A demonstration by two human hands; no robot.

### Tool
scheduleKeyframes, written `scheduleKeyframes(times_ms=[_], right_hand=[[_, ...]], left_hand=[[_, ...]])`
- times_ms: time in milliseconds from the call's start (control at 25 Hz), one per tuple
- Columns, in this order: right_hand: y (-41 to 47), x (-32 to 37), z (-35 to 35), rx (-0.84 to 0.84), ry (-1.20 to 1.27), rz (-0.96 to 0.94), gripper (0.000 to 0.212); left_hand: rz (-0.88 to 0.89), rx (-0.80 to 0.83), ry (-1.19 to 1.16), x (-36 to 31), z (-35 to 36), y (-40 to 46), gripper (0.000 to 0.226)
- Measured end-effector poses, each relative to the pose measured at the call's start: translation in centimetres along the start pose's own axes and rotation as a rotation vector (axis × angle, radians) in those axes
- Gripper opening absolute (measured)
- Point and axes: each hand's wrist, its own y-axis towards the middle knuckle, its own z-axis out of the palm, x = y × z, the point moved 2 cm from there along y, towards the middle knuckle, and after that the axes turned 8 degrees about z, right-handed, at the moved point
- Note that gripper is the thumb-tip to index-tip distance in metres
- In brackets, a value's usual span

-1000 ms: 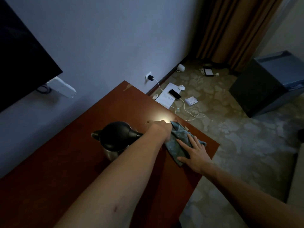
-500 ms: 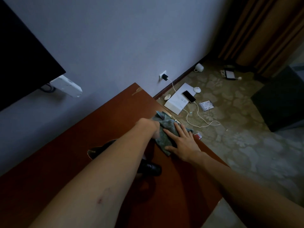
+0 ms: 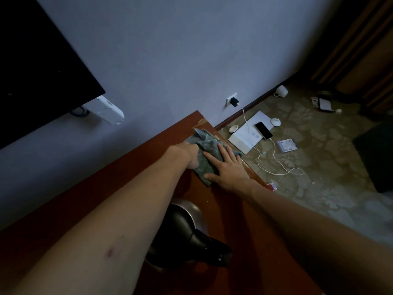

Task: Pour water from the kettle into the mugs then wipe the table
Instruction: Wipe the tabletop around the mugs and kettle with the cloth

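Both hands, left (image 3: 189, 154) gripping and right (image 3: 225, 167) flat, press the cloth (image 3: 209, 150) at the counter (image 3: 63, 220) corner; a forearm could knock the kettle (image 3: 182, 228).

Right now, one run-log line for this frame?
phase: wiping | left hand: grips cloth | right hand: flat on cloth | place: far table corner | kettle: on table, nearer, untouched

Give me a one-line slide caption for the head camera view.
Both hands, left and right, press a grey cloth on the wooden table, kettle nearby.
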Motion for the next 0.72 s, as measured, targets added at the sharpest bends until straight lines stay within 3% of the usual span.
scheduleKeyframes(times_ms=[360, 720], right_hand=[[6.1, 2.1, -3.0, -0.006, -0.019, -0.035, 0.075], [8.8, 3.3, -3.3, -0.036, 0.032, -0.048, 0.076]], left_hand=[[0.018, -0.222, -0.163, 5.5, -0.1, 2.8, 0.050], [0.000, -0.276, -0.275, 7.0, -0.6, 3.0, 0.058]])
